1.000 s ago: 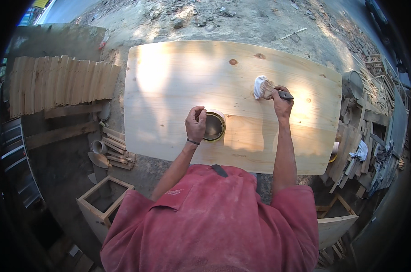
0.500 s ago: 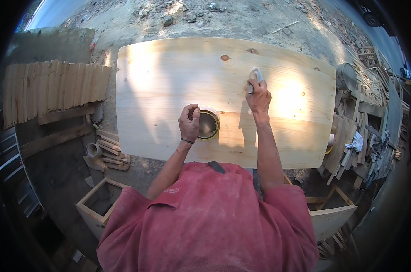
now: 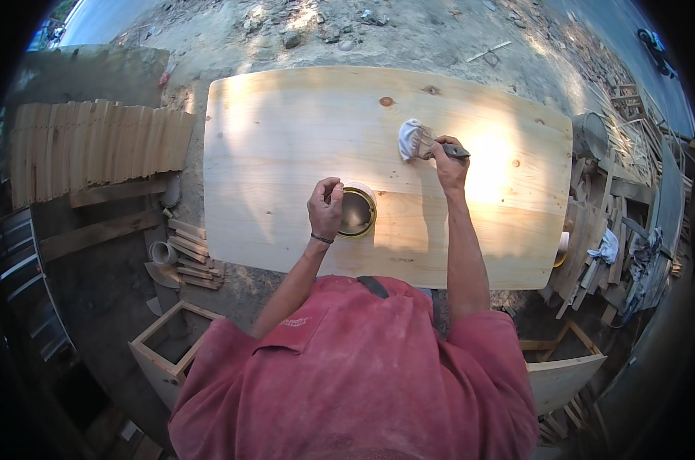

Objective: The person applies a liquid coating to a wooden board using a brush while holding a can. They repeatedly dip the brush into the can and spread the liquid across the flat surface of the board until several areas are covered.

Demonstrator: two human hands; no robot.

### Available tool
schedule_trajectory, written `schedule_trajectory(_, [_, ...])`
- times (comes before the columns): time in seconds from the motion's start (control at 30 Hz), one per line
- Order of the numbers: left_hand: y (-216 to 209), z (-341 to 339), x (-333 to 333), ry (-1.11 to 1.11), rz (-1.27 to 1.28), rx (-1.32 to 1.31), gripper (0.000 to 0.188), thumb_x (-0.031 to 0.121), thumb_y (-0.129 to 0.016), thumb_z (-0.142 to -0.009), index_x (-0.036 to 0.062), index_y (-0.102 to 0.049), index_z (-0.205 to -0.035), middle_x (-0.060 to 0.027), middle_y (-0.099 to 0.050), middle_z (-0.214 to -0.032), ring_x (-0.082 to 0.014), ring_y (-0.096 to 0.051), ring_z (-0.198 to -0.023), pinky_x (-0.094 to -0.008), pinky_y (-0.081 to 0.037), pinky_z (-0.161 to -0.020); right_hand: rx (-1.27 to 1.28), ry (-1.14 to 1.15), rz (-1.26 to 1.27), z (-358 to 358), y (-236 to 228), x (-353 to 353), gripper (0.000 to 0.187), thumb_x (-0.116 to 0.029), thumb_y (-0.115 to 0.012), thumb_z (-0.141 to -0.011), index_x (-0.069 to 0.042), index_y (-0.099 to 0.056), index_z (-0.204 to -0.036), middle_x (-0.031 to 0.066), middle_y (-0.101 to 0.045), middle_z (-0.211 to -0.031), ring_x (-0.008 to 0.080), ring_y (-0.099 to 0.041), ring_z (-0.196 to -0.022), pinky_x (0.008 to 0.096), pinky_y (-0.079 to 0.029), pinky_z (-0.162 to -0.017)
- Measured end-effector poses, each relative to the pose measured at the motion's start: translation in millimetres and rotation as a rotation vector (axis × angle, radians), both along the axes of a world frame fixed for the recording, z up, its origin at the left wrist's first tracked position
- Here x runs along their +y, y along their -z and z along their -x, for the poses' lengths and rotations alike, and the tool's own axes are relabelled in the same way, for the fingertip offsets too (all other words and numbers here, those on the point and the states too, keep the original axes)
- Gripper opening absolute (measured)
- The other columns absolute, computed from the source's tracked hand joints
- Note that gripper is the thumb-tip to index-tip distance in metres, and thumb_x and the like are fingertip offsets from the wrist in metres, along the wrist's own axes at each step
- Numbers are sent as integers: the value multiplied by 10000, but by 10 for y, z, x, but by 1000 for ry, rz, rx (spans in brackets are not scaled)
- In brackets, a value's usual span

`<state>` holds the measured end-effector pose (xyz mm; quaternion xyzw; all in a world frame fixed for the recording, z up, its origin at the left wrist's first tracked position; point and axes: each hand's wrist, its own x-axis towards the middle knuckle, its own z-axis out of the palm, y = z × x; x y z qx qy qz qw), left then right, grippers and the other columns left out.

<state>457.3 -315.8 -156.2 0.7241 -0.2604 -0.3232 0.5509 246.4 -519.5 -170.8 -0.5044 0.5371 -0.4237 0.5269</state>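
My left hand has its fingers curled at the left rim of a round open tin with a yellowish edge. The tin's inside looks greyish and glossy; how full it is I cannot tell. In my right hand is a brush with a dark handle and a white, cloth-like head, its tip pointing left. My fingers close round it near the handle. The brush is over the large pale wooden board, right of and farther out than the tin; whether it touches the wood I cannot tell.
Wooden slats lean at the left, above a small stack of short battens. Box-like wooden frames stand near me on both sides. Scrap wood and a white rag lie at the right. Stones dot the ground beyond.
My right hand has drawn nearer and slightly right. The brush has turned from pointing away to pointing left. My left hand remains at the tin.
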Motion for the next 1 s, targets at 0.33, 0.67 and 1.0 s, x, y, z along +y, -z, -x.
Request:
schedule_trajectory(0.33, [-25, 31, -9, -25, 1, -12, 222, 166, -665, -967, -12, -669, -1099, -97, -728, -960, -153, -689, -902, -298, -557, -832, 1156, 184, 586, 973, -129, -432, 173, -119, -748, -862, -164, -710, -1025, 55, -633, -875, 235, -682, -718, 355, -554, -681])
schedule_trajectory(0.67, [54, 7, 18, 12, 4, 11, 237, 161, -654, -984, -25, -657, -1131, -88, -715, -1006, -138, -670, -952, -281, -534, -842, 735, -311, 487, -1715, -100, 100, 132, -174, -737, -818, -223, -749, -940, 121, -671, -937, 342, -703, -757, 456, -598, -692])
schedule_trajectory(1.0, [15, 26, -17, -42, 23, -27, 249, 185, -666, -963, -26, -674, -1097, -120, -725, -955, -167, -693, -870, -312, -561, -796, 25, 88, 13, -515, 419, -1224, 175, -168, -742, -827, -23, -750, -924, 38, -721, -793, 123, -669, -722, 290, -541, -687])
